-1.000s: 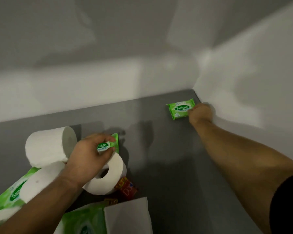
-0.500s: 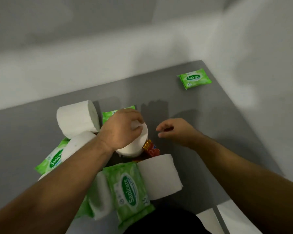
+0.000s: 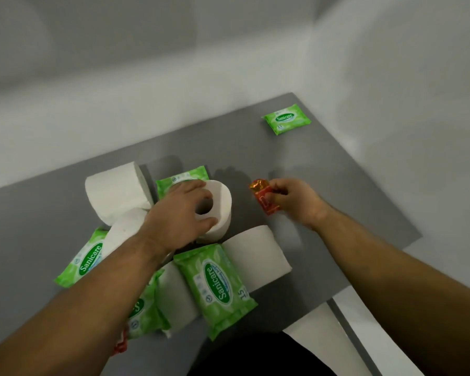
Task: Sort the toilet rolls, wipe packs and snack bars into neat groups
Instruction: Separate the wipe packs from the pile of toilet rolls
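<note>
A jumbled pile lies on the grey table (image 3: 323, 169). My left hand (image 3: 178, 214) grips a white toilet roll (image 3: 219, 206) standing on end in the pile's middle. My right hand (image 3: 296, 198) pinches a red and gold snack bar (image 3: 263, 195) just right of that roll. Other toilet rolls lie at the back left (image 3: 114, 189) and front right (image 3: 255, 253). Green wipe packs sit in the pile at the front (image 3: 217, 287), at the left (image 3: 84, 260) and behind my left hand (image 3: 182, 177). One wipe pack (image 3: 286, 119) lies alone in the far right corner.
White walls border the table at the back and right. The table's front edge runs diagonally at the lower right, with a white surface (image 3: 337, 337) below it. Another red wrapper (image 3: 120, 346) peeks out under my left forearm.
My right hand left the wipe pack in the far corner, came back to the pile and picked up the snack bar. My left hand shifted from a wipe pack onto the upright roll.
</note>
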Demonstrator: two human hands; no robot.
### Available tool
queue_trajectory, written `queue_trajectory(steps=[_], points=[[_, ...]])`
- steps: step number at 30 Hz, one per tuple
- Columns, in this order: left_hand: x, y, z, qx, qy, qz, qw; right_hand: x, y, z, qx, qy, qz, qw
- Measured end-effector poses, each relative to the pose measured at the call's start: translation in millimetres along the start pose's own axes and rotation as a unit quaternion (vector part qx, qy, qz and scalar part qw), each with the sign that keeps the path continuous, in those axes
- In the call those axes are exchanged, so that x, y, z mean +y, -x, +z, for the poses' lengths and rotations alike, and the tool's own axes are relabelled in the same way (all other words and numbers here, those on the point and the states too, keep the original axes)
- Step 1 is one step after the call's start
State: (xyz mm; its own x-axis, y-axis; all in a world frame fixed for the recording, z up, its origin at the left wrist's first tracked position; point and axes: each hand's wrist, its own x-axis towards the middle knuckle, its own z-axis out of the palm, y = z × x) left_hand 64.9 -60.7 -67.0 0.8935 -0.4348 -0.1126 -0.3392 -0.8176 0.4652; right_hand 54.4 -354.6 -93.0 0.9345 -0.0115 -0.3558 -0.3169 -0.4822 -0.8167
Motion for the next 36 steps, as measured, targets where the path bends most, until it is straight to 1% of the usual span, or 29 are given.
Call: queue_trajectory(steps=[3, 5, 7, 9, 14, 16, 21, 25, 31, 32, 34, 36], points=[[1, -1, 1, -0.005, 0.003, -0.002, 1.000, 24, 11, -39, 0.121, -0.062, 0.031, 0.990], [2, -2, 3, -0.007, 0.003, -0.008, 1.000, 46, 16, -69, 0.194, -0.055, 0.051, 0.978], [6, -3, 4, 0.002, 0.008, -0.025, 1.000, 70, 19, -96, 0.245, -0.037, 0.077, 0.966], [12, -2, 6, 0.010, 0.012, -0.040, 0.999, 94, 21, -118, 0.268, -0.032, 0.101, 0.958], [22, 0, 11, 0.034, 0.011, -0.057, 0.998, 143, 19, -147, 0.261, 0.015, 0.153, 0.953], [26, 0, 13, 0.039, 0.016, -0.064, 0.997, 155, 20, -152, 0.261, 0.039, 0.155, 0.952], [33, -1, 20, 0.048, 0.021, -0.094, 0.994, 166, 25, -154, 0.270, 0.134, 0.102, 0.948], [42, 1, 25, 0.059, 0.002, -0.114, 0.992, 175, 29, -148, 0.282, 0.242, 0.056, 0.927], [50, 9, 29, 0.076, 0.000, -0.132, 0.988, 169, 31, -149, 0.284, 0.282, 0.072, 0.914], [51, 10, 29, 0.081, 0.002, -0.134, 0.988, 163, 33, -146, 0.287, 0.277, 0.058, 0.915], [52, 14, 29, 0.088, 0.005, -0.127, 0.988, 146, 41, -133, 0.271, 0.243, -0.012, 0.931], [51, 18, 28, 0.091, 0.011, -0.119, 0.989, 122, 50, -111, 0.209, 0.206, -0.084, 0.952]])
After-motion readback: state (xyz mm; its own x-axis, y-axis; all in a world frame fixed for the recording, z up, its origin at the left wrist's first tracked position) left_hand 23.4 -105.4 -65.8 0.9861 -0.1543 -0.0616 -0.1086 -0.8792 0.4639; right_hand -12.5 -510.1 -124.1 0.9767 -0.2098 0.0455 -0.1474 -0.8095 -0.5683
